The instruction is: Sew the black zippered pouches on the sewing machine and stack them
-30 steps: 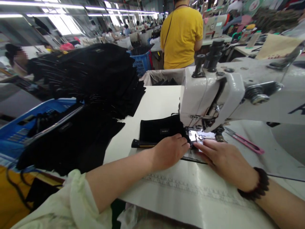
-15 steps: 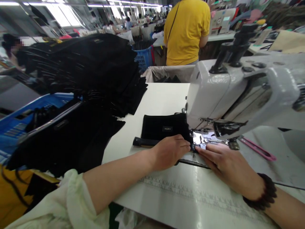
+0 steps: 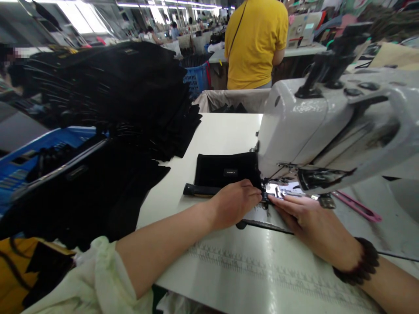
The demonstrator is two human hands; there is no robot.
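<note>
A black fabric piece (image 3: 212, 170) with a small label lies flat on the white table (image 3: 225, 131), its right edge at the needle area of the white sewing machine (image 3: 294, 126). Along its near side runs a dark rolled strip (image 3: 199, 190). My left hand (image 3: 237, 203) has its fingers together, pressed on the fabric's near right corner beside the presser foot. My right hand (image 3: 304, 216), with a dark bead bracelet at the wrist, rests just right of the foot; its fingers lie stretched out and flat, fingertips by the fabric's edge.
A tall pile of black fabric pieces (image 3: 114, 87) stands at the left, over a blue basket (image 3: 19, 163). A pink tool (image 3: 360, 207) lies right of the needle area. A ruler strip (image 3: 248, 266) marks the table's front. Beyond it, a person in yellow (image 3: 255, 43) faces away.
The black fabric has moved slightly toward the far side, and my left hand has shifted a little the same way. The camera view has tilted slightly.
</note>
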